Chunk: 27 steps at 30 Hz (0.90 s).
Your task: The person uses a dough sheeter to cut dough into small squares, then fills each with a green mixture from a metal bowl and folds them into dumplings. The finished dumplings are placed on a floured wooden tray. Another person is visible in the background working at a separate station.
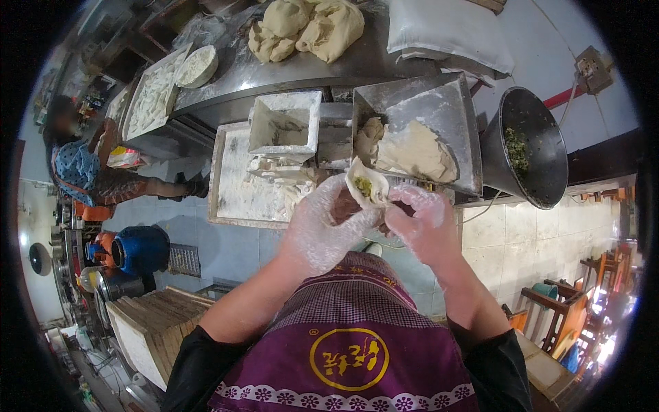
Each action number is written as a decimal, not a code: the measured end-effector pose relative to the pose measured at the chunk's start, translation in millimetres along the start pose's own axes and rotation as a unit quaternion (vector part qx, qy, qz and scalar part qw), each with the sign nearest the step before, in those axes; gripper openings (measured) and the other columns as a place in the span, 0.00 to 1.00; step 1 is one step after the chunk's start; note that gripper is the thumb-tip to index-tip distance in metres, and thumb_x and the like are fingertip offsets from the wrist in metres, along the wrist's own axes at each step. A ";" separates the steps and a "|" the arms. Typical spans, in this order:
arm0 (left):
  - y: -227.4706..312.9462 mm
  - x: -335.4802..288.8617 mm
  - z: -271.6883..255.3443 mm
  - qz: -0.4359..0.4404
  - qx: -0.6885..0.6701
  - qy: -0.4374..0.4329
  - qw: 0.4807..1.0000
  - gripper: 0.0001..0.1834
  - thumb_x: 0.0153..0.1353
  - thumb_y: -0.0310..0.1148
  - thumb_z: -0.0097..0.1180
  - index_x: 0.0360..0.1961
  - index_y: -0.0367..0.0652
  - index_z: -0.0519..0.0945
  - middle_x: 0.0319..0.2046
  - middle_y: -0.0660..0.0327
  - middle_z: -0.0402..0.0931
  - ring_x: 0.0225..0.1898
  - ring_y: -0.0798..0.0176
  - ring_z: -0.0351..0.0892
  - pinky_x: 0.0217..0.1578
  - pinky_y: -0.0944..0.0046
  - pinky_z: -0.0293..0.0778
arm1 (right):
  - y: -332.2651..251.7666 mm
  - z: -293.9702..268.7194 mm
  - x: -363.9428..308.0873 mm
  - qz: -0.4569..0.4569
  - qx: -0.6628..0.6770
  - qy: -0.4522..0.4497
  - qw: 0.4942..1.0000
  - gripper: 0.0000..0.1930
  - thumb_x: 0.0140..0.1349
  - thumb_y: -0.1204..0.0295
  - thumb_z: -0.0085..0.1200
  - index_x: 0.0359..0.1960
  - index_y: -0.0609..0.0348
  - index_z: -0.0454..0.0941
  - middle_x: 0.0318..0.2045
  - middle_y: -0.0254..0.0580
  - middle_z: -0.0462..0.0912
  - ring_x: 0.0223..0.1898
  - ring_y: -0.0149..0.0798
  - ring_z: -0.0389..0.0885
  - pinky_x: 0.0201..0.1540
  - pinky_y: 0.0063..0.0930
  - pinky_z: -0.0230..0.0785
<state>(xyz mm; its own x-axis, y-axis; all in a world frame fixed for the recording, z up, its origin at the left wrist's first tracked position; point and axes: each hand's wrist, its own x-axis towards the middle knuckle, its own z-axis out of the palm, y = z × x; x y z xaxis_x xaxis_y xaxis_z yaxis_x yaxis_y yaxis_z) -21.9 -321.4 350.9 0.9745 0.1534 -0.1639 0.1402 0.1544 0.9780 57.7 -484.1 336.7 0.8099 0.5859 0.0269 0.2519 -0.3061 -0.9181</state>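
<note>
Both my hands are dusted with flour and meet in front of my purple apron. Between them is a dumpling, a pale dough wrapper cupped around green filling, its top still spread apart. My left hand cradles it, thumb and fingers pressed on its side. On the other side the fingers of my right hand pinch the wrapper's edge. Just beyond sits a metal tray with a big slab of dough. Left of it is a floury square hopper over a floured wooden tray.
A dark bucket of chopped green filling stands at the right. Large dough lumps lie on the steel counter at the back, near a white bowl. Another person works at far left. Stacked boards stand at lower left.
</note>
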 end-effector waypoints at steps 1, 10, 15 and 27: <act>-1.1 -0.2 0.3 -0.012 0.024 0.003 1.000 0.19 0.63 0.24 0.57 0.54 0.31 0.71 0.45 0.54 0.78 0.45 0.65 0.80 0.47 0.65 0.76 | -3.3 0.0 0.0 -0.053 -0.032 0.006 0.998 0.11 0.56 0.69 0.58 0.38 0.63 0.82 0.28 0.50 0.83 0.29 0.45 0.83 0.35 0.33 0.73; -10.7 3.7 -5.7 -0.022 -0.161 -0.009 0.987 0.27 0.62 0.21 0.56 0.62 0.29 0.64 0.52 0.54 0.75 0.49 0.65 0.78 0.52 0.64 0.75 | -10.0 -4.1 5.0 0.188 0.324 0.002 0.927 0.14 0.60 0.74 0.56 0.46 0.69 0.78 0.33 0.39 0.82 0.27 0.29 0.77 0.32 0.23 0.71; -5.7 7.6 7.3 0.007 -0.071 0.025 0.997 0.28 0.61 0.19 0.56 0.63 0.30 0.64 0.52 0.54 0.75 0.51 0.65 0.76 0.52 0.65 0.75 | 2.3 7.0 1.2 0.044 0.079 0.049 0.995 0.18 0.56 0.71 0.57 0.47 0.68 0.78 0.35 0.44 0.84 0.35 0.34 0.82 0.43 0.26 0.73; -7.7 15.6 11.8 -0.058 -0.306 -0.034 0.950 0.29 0.58 0.19 0.53 0.63 0.33 0.65 0.53 0.55 0.75 0.51 0.61 0.78 0.49 0.61 0.79 | 7.6 -24.5 11.7 0.218 0.479 0.054 0.848 0.18 0.62 0.67 0.59 0.48 0.67 0.79 0.40 0.41 0.83 0.39 0.34 0.81 0.39 0.27 0.73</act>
<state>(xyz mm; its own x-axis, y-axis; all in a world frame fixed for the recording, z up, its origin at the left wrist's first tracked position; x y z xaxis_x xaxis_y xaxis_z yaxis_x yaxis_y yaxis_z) -5.6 -331.6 342.4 0.9705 0.0409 -0.2376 0.1396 0.7082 0.6921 82.0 -497.9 339.7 0.7720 0.4860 -0.4098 -0.5891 0.3045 -0.7485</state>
